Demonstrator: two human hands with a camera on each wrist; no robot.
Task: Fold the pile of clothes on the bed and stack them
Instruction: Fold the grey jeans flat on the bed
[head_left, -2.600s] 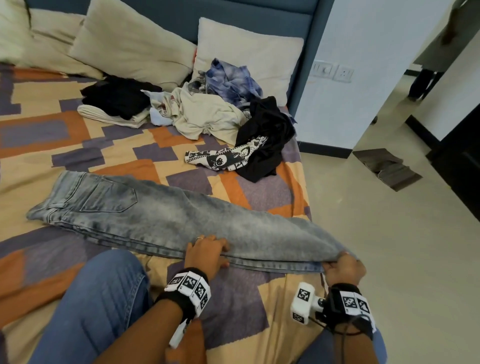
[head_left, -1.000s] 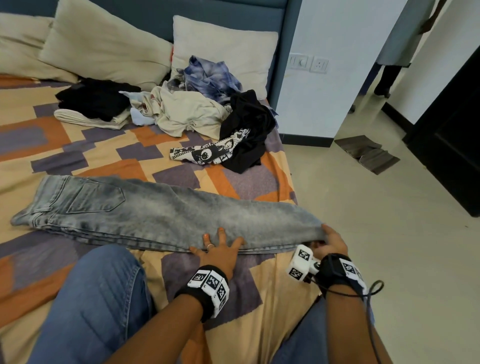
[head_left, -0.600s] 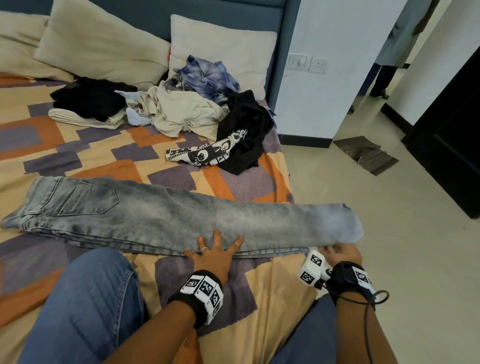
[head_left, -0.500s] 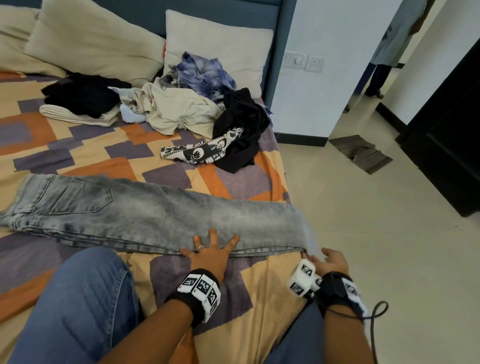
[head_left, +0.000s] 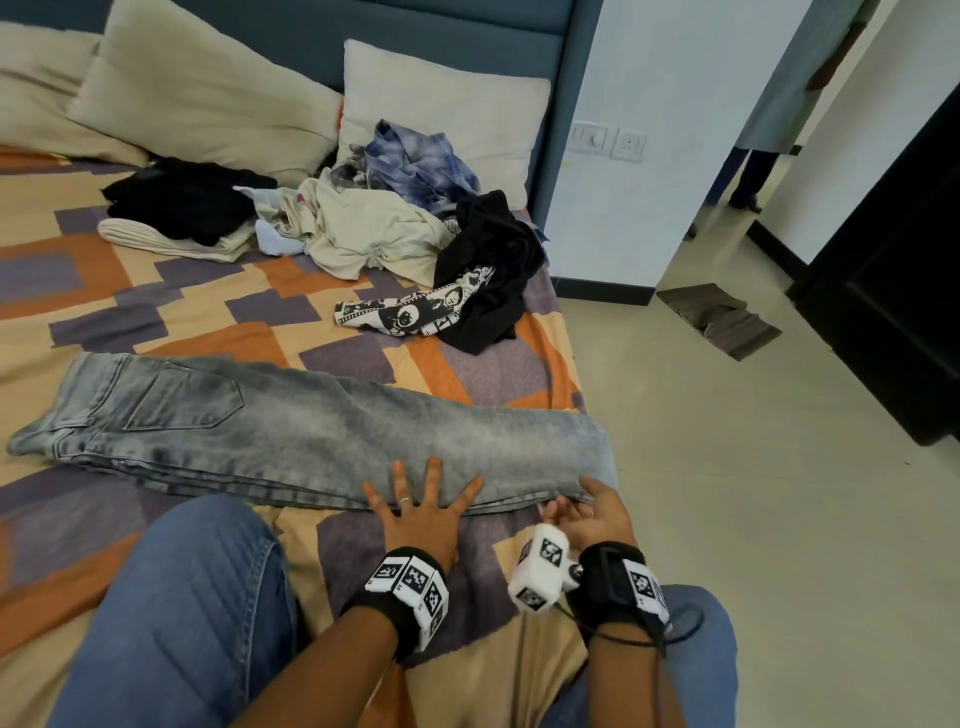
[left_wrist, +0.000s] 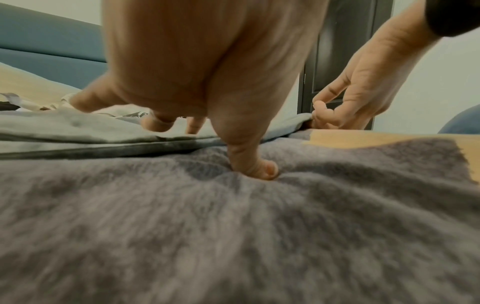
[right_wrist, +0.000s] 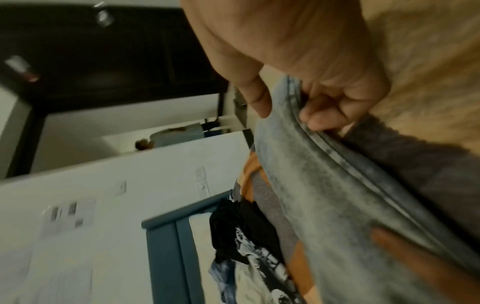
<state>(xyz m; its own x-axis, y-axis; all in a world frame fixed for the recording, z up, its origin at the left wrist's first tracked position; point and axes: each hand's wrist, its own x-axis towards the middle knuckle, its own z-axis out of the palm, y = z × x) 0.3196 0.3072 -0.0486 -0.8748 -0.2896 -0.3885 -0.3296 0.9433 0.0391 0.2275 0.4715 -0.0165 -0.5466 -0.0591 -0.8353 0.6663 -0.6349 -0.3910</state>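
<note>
Nearest the viewer, a person's two knees in blue denim frame the bottom of the head view, at the edge of a bed (head_left: 156, 291) covered in a blanket of orange, purple and cream blocks. Just beyond the knees, the left hand (head_left: 418, 512) lies flat with fingers spread, its fingertips pressing the near seam of a pair of grey washed jeans (head_left: 291, 426), while the thumb digs into the blanket beside them; its grip is wide and holds nothing. To its right, the right hand (head_left: 592, 512) pinches the hem end of the jeans' legs between thumb and curled fingers, at the bed's edge next to the floor. The jeans lie lengthwise across the bed, legs laid one on the other, waistband to the left. The likely next step is carrying the hem over toward the waistband. The pinch looks shallow, so the lower leg layer could slip out and leave the fold uneven. If the left hand lifts too soon, the whole garment may drag sideways and bunch. The hem sits right at the mattress edge, so a dropped end could slide to the floor. Farther back, a heap of unfolded clothes (head_left: 415, 234) lies near the pillows (head_left: 447, 104), just beside a small folded stack (head_left: 182, 218); a careless reach could topple that stack.
</note>
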